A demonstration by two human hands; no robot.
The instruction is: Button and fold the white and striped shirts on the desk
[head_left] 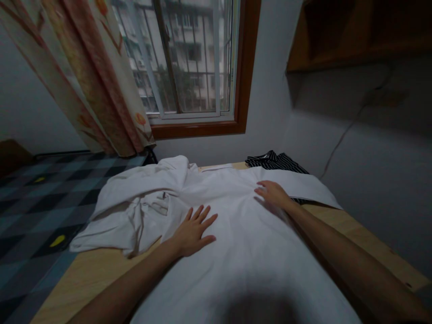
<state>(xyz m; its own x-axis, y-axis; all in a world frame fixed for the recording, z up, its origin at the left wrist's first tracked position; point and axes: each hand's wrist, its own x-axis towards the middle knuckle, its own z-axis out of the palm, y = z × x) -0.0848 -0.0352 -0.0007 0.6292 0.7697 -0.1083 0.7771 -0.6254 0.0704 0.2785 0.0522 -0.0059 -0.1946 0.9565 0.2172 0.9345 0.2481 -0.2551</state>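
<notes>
A white long-sleeved garment (243, 234), apparently a shirt, lies spread over a wooden tabletop (97, 272). Its sleeve (303, 183) stretches out to the right, while the left part is bunched in loose folds (141, 211). My left hand (194, 231) rests flat on the cloth beside those folds, fingers spread. Near the base of the right sleeve, my right hand (272, 193) is on or just above the fabric, fingers extended and holding nothing. The garment's near end runs out of the bottom of the view, where a dark blur covers part of it.
A black striped cloth (276, 162) lies at the far right, partly under the sleeve. To the left is a bed with a checked cover (30, 216). A curtain (97, 76) hangs beside the window (189, 58). The shelf (337, 58) juts from the right wall above a cable (340, 139).
</notes>
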